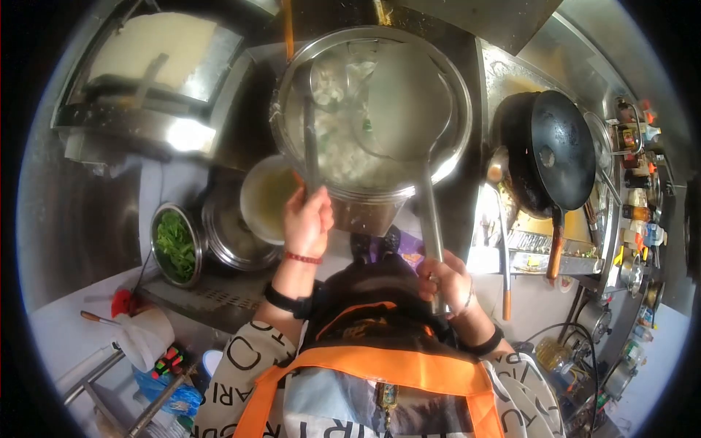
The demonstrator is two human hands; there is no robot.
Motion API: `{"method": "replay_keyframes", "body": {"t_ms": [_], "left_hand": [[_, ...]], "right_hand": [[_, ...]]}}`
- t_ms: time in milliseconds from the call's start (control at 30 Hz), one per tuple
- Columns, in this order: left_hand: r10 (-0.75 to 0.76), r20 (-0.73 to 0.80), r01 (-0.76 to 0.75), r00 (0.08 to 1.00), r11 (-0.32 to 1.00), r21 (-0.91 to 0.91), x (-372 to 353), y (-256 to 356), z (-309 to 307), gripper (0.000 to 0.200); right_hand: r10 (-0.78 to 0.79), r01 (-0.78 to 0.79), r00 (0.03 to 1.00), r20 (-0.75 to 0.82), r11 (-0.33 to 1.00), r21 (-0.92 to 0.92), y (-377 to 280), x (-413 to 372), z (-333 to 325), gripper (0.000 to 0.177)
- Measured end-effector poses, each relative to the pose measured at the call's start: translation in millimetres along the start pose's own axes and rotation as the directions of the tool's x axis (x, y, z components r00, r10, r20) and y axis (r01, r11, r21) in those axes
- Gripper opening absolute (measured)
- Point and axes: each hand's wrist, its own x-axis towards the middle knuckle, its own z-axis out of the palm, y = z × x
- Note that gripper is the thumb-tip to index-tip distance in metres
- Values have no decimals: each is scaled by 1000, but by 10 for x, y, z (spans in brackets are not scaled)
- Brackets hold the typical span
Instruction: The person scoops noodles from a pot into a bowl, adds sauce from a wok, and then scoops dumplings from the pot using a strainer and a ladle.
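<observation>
A large metal pot (461,157) of steaming, cloudy liquid with pale and green pieces stands in front of me. My left hand (307,225) is closed around the handle of a ladle (309,139), whose round bowl holds pale pieces over the pot's left side. My right hand (447,281) grips the long metal handle of a wide, round, pale-grey strainer (410,102), which lies over the pot's right half. Steam blurs the strainer's surface and what is under it. Just left of my left hand is a white bowl (252,191) with yellowish liquid.
At left, a metal bowl of green leaves (175,247) sits beside a round metal pot (237,257). A black wok (562,150) leans on the right-hand stove, near a wooden-ended ladle (504,248). Bottles and jars (637,212) line the far-right shelf.
</observation>
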Motion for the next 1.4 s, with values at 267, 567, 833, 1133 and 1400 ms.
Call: {"method": "replay_keyframes", "body": {"t_ms": [267,567,833,1133,1400], "left_hand": [[-76,-41,72,996,993,-93,36,-16,-85,9],[-153,-78,141,985,980,-142,-7,-105,-135,10],[-381,138,400,914,794,-457,125,-138,-215,8],[-289,296,407,910,749,-522,62,78,-506,14],[-219,199,290,955,825,-486,-278,491,-674,32]], "right_hand": [[-196,158,976,-96,937,-313,45,-50,-156,8],[-223,202,967,-125,966,-164,12,-60,-61,12],[-496,379,860,120,465,-800,143,-134,-130,35],[-264,139,963,-56,666,-733,-345,-119,-170,28],[-253,144,967,-12,586,-797,-568,84,-353,22]]}}
